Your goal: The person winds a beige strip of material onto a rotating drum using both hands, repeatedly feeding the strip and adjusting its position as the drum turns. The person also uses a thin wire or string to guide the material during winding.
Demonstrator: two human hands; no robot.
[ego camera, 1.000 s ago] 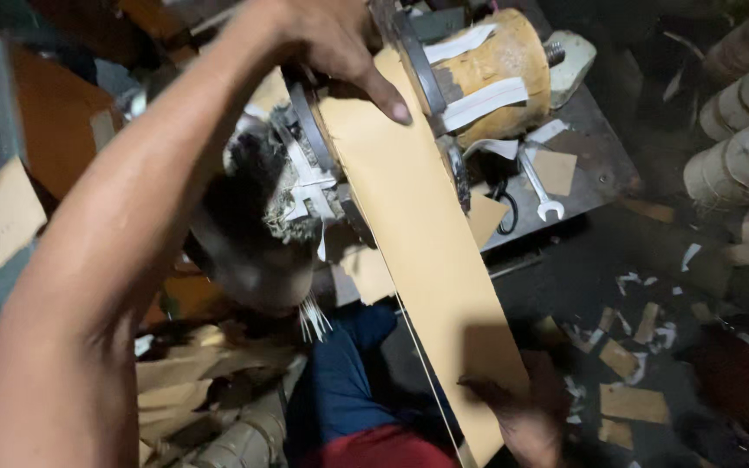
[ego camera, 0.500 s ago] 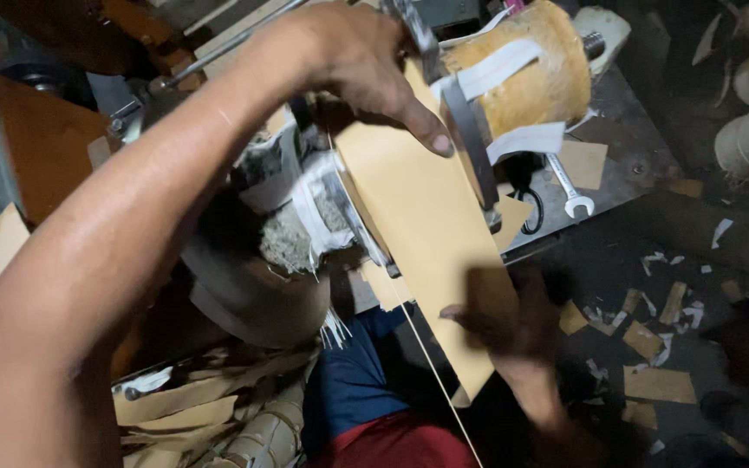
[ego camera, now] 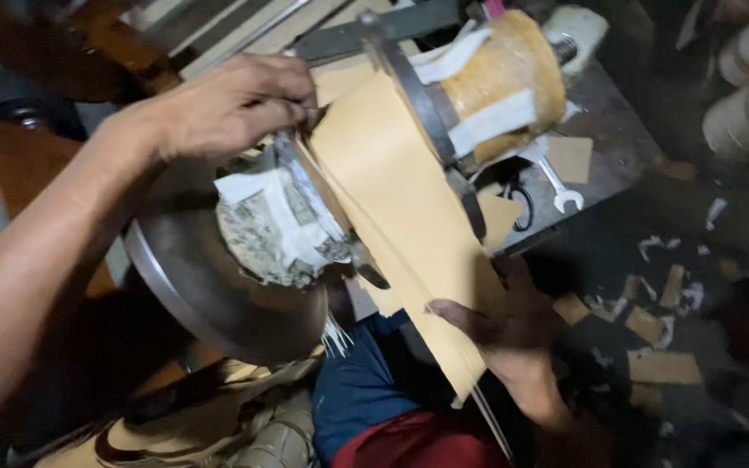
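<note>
Your left hand (ego camera: 236,108) has slid off the tan paper sheet (ego camera: 400,217) to its upper edge — your right hand (ego camera: 500,334) has climbed up its lower end.

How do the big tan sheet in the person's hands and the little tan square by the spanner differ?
The tan sheet is long and large; the small square is far smaller. The sheet is held at both ends, by the left hand up top and the right hand below, slanting through the machine; the square lies loose and flat on the metal table. Both look like the same tan card.
</note>
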